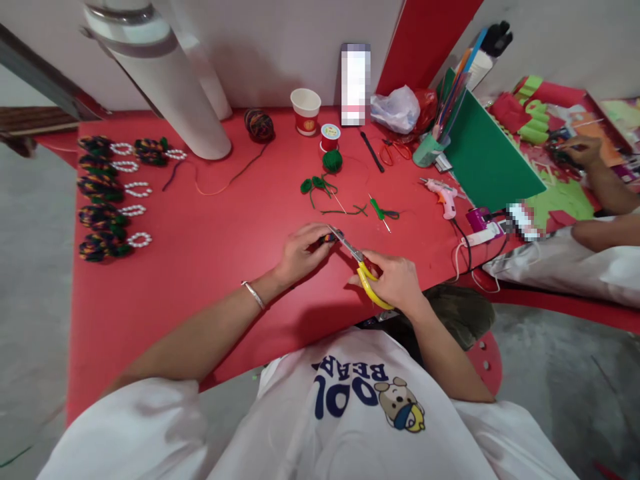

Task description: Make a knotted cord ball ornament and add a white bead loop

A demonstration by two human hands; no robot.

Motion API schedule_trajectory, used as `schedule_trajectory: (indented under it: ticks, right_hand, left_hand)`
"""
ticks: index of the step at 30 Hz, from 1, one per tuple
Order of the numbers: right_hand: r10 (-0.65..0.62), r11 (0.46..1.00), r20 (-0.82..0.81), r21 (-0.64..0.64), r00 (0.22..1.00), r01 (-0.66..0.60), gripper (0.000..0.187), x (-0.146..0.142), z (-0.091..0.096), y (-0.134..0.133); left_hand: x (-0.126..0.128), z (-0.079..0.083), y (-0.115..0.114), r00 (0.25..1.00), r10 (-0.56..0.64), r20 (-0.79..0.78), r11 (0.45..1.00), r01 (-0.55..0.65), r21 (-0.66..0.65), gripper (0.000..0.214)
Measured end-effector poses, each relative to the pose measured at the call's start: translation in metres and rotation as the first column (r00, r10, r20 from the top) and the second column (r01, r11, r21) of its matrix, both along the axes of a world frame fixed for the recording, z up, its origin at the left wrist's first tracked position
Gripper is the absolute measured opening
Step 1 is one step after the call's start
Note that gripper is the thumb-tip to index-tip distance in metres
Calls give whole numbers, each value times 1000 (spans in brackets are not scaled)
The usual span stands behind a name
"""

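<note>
Between the fingers of my left hand (303,255) is a small dark multicoloured yarn piece (330,237), mostly covered by the fingers. My right hand (395,280) grips scissors with yellow handles (367,283). Their metal blades reach up to the yarn piece; whether they cut a strand I cannot tell. Just beyond my hands lie green crocheted leaves (317,183), a green-handled crochet hook (379,211) and a small green yarn ball (332,161). At the far left, several multicoloured yarn pieces with white bead loops (137,239) are lined up.
A multicoloured yarn ball (259,125), a paper cup (306,112), a thread spool (330,136) and a phone (355,85) stand along the back. Red-handled scissors (395,153), a pink glue gun (443,195) and a green board (493,143) are at right. A co-worker's hand (583,152) shows beyond.
</note>
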State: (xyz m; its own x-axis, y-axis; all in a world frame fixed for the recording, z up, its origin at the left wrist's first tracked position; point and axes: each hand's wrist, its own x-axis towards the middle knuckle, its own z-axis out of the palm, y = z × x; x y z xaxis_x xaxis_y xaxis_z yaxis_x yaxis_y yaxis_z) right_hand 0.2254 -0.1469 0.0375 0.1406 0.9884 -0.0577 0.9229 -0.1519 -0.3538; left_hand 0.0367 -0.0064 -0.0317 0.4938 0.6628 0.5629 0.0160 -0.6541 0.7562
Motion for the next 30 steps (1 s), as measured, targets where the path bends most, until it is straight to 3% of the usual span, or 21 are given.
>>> schedule_trajectory:
  ticks: [5,9,12,15,17,19,21,30]
  right_hand:
    - [22,1000,28,-1,999,-22,59,2,-1,2]
    - [59,998,69,32,996,-61,65,6,-4,5]
    - [99,993,73,52,992,-103,65,11,-5,4]
    - [129,990,68,44,989,-132,65,16,-3,4]
    - [132,990,65,36,989,-135,64,19,-2,4]
    - [133,990,63,29,989,-135,64,20,-2,5]
    - [139,990,65,23,988,-141,64,20,-2,7]
    - [143,989,38,25,989,-144,60,20,-5,8]
  left_hand:
    - [1,0,1,999,-14,33,1000,14,-2,19]
    - [0,-1,2,989,-123,84,981,134,-143,13]
    - [-2,1,2,956,-247,158,875,290,-387,15]
    - [-4,3,3,916,-301,265,683,402,-610,24]
    - [-6,6,2,886,-331,325,554,461,-693,28]
    - [-7,8,2,861,-366,354,467,498,-730,30]
    - [-7,9,2,853,-382,357,432,506,-746,31]
    - [-7,10,4,844,-383,375,386,515,-765,29]
